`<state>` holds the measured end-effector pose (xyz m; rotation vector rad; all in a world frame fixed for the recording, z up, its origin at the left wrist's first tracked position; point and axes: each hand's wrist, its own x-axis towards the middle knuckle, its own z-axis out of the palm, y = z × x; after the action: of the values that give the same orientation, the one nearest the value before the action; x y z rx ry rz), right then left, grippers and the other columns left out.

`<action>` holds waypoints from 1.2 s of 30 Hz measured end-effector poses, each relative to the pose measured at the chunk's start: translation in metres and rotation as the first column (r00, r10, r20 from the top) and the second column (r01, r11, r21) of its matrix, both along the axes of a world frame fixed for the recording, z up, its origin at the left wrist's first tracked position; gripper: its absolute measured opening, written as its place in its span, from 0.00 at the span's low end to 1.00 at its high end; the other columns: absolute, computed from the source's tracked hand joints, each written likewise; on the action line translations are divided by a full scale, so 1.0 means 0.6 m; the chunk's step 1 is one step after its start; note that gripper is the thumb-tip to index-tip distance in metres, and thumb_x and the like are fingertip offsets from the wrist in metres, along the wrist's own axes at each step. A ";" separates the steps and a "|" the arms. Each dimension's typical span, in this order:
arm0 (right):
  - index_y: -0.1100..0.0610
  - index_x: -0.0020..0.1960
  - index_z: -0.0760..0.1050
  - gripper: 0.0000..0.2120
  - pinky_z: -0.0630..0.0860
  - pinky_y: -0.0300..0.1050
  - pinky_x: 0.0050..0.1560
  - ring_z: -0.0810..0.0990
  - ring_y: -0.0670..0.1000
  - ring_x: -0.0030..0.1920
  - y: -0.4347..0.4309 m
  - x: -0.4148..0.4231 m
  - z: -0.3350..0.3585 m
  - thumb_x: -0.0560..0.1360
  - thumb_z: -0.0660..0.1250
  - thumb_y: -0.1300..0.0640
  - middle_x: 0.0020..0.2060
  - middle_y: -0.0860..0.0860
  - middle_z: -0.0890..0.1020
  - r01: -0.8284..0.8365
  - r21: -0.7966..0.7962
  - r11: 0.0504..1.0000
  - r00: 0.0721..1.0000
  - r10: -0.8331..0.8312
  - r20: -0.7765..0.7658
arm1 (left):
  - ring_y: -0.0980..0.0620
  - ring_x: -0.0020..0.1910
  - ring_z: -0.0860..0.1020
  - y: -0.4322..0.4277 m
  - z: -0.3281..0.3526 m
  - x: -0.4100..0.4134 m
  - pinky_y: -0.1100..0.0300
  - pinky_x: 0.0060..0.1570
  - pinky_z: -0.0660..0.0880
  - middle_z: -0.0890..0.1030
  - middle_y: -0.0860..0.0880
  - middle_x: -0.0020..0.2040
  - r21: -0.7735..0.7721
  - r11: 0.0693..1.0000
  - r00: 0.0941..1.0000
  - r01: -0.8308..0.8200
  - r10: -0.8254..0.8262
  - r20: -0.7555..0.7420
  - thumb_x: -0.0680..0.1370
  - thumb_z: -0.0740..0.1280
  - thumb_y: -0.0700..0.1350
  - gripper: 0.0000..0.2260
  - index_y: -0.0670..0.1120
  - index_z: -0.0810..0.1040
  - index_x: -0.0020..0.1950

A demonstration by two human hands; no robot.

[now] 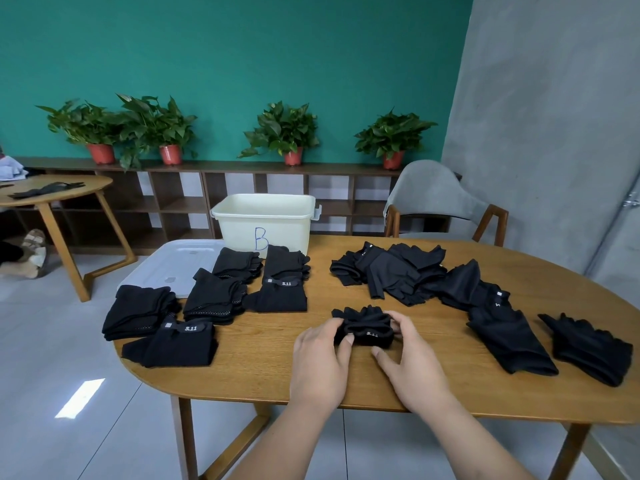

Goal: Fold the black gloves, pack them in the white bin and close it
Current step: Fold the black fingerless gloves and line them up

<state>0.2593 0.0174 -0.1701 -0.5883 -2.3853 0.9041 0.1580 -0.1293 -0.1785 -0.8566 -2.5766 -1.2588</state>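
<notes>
Holding the folded black glove (pixel 363 329) between both hands, left hand (pixel 320 362) pinching its left end, right hand (pixel 408 362) curling over its right end, long axis running side to side. Judging the open white bin (pixel 237 235), lying well ahead and leftward, as nearer the left hand.

Even, soft daylight — sharp centre, wide-angle bending at edges, sunlit floor (pixel 80 398) patch.

Office lounge: wooden tables (pixel 398 375), cubby shelving (pixel 180 202), potted plants (pixel 282 133).
</notes>
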 end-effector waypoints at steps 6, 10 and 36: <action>0.44 0.71 0.73 0.20 0.74 0.33 0.49 0.80 0.35 0.51 0.005 -0.001 -0.001 0.81 0.71 0.52 0.49 0.35 0.83 0.073 -0.040 0.997 0.994 -0.076 -0.080 | 0.57 0.55 0.70 -0.005 0.013 0.010 0.55 0.60 0.72 0.78 0.62 0.55 0.015 0.999 1.000 -0.028 0.028 -0.008 0.86 0.59 0.61 0.15 0.59 0.77 0.68; 0.46 0.71 0.74 0.19 0.74 0.32 0.46 0.81 0.37 0.47 0.007 -0.001 -0.003 0.81 0.71 0.53 0.43 0.39 0.84 0.074 -0.085 0.994 0.991 -0.083 -0.104 | 0.53 0.56 0.71 -0.006 0.011 0.011 0.57 0.53 0.72 0.77 0.57 0.53 -0.003 0.997 0.997 -0.075 0.075 0.028 0.84 0.59 0.65 0.16 0.62 0.77 0.68; 0.33 0.83 0.40 0.28 0.61 0.55 0.79 0.55 0.52 0.82 -0.010 -0.017 -0.011 0.85 0.42 0.34 0.85 0.44 0.45 -0.057 0.387 0.920 0.951 -0.067 0.301 | 0.56 0.53 0.74 0.007 -0.009 0.006 0.56 0.55 0.69 0.77 0.58 0.54 -0.044 0.991 0.975 -0.129 0.118 -0.186 0.86 0.58 0.57 0.16 0.58 0.81 0.66</action>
<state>0.2493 0.0116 -0.1766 -0.6079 -2.7404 0.3217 0.1614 -0.1251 -0.1838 -0.7691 -2.4867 -1.0278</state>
